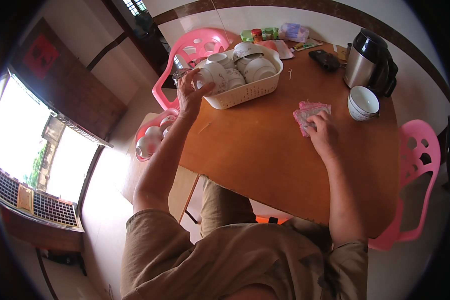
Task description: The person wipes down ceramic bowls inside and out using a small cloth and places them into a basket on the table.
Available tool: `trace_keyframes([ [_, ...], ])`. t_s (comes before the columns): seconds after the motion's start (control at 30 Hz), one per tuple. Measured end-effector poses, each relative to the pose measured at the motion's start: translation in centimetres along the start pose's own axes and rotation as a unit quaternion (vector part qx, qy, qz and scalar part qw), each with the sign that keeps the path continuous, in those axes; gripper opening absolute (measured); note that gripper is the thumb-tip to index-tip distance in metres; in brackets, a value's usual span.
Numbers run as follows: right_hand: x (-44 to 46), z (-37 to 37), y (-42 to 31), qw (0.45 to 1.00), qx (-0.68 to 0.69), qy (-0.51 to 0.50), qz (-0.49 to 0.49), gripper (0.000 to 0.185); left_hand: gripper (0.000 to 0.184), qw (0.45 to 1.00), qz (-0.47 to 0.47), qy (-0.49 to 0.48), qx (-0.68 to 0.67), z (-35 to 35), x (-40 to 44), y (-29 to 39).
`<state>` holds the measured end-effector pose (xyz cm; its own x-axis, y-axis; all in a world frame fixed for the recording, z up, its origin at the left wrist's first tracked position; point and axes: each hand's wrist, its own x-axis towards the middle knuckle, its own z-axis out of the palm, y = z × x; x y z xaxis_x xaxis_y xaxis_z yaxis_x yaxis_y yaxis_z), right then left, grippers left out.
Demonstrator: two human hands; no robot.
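My left hand (189, 97) is at the left end of a cream plastic basket (247, 95) heaped with white patterned bowls. Its thumb and fingers close on the edge of a white bowl (214, 76) lying tilted on its side there. A folded pink-edged cloth (305, 116) lies on the wooden table, with the curled fingers of my right hand (323, 131) gripping it. Two stacked white bowls (363, 104) stand to the right of that hand.
A steel kettle (362, 62) stands behind the stacked bowls, near a dark pouch (324, 60). Packets (293, 33) lie along the wall. Left of the table (265, 150), a pink basin (144, 131) holds more bowls. Pink chairs (419, 150) flank the table.
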<state>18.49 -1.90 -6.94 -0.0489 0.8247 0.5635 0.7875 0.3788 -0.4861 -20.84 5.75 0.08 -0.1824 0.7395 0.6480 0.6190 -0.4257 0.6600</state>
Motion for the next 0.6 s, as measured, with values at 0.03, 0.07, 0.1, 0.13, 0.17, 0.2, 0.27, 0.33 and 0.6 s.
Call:
trace_keyframes([
  [0.03, 0.0, 0.0, 0.0, 1.000, 0.000, -0.001, 0.001, 0.014, 0.069, 1.000, -0.001, 0.010, 0.003, 0.3, -0.1, -0.2],
  [0.07, 0.0, 0.0, -0.1, 1.000, -0.005, 0.001, -0.001, 0.014, 0.069, 1.000, -0.003, 0.020, 0.006, 0.5, -0.2, -0.4],
  [0.1, 0.0, -0.1, -0.2, 1.000, -0.010, 0.004, -0.005, 0.014, 0.068, 0.999, 0.002, 0.031, 0.019, 0.8, -0.3, -0.2],
  [0.13, 0.0, -0.1, -0.3, 1.000, -0.014, 0.006, -0.009, 0.014, 0.068, 0.999, 0.007, 0.042, 0.032, 1.2, -0.5, 0.0],
  [0.17, 0.0, 0.0, -0.3, 1.000, -0.016, 0.005, -0.009, 0.014, 0.067, 0.998, 0.012, 0.053, 0.044, 1.5, -0.7, 0.2],
  [0.2, 0.0, 0.1, -0.2, 1.000, -0.019, 0.004, -0.009, 0.014, 0.067, 0.995, 0.032, 0.061, 0.066, 1.8, -0.8, 0.5],
  [0.27, 0.0, 0.0, -0.2, 1.000, -0.020, 0.001, -0.006, 0.014, 0.067, 0.988, 0.072, 0.076, 0.109, 2.0, -1.1, 0.9],
  [0.33, 0.0, -0.1, -0.4, 1.000, -0.018, -0.003, -0.001, 0.013, 0.064, 0.988, 0.065, 0.067, 0.123, 1.9, -1.4, 1.3],
  [0.6, 0.0, 0.1, -0.4, 1.000, -0.017, -0.005, -0.008, 0.014, 0.071, 0.993, 0.073, 0.054, 0.070, 1.5, -2.4, 1.0],
])
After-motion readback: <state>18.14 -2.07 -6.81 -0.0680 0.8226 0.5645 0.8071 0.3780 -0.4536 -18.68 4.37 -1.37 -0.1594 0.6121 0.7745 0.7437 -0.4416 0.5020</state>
